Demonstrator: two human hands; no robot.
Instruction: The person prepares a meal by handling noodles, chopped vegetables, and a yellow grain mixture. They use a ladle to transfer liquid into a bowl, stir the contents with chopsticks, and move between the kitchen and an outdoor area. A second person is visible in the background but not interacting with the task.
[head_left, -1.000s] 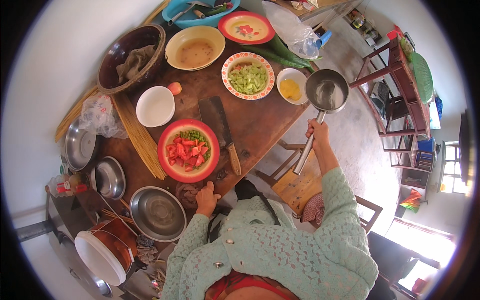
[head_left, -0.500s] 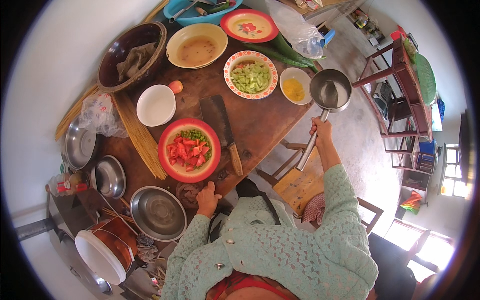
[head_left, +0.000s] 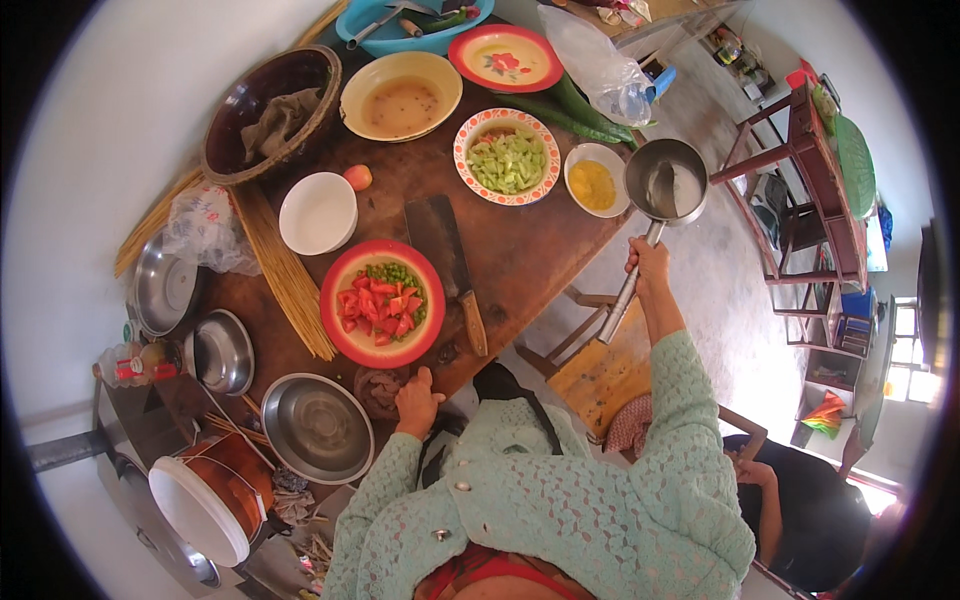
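Observation:
My right hand (head_left: 650, 262) is wrapped round the long handle of a metal dipper (head_left: 643, 205), held out past the table's right corner. Inside its bowl there is a pale patch; I cannot tell whether it is liquid or a reflection. Just left of the dipper stands a small white bowl of yellow, egg-like food (head_left: 592, 184). My left hand (head_left: 417, 403) lies at the near table edge beside a crumpled brown cloth (head_left: 379, 390), fingers loosely apart and holding nothing. Above it sits a red-rimmed plate (head_left: 432, 330) of chopped tomato and green pieces.
On the wooden table (head_left: 530, 265) lie a cleaver (head_left: 440, 245), a white bowl (head_left: 318, 213), a bowl of chopped greens (head_left: 507, 163) and a yellow basin (head_left: 352, 100). A wooden chair (head_left: 590, 385) stands below the dipper. A person in black (head_left: 815, 510) is at the lower right.
The person in black has come further into view at the lower right, with an arm now showing. The view has shifted slightly; my hands and the dipper keep nearly the same places.

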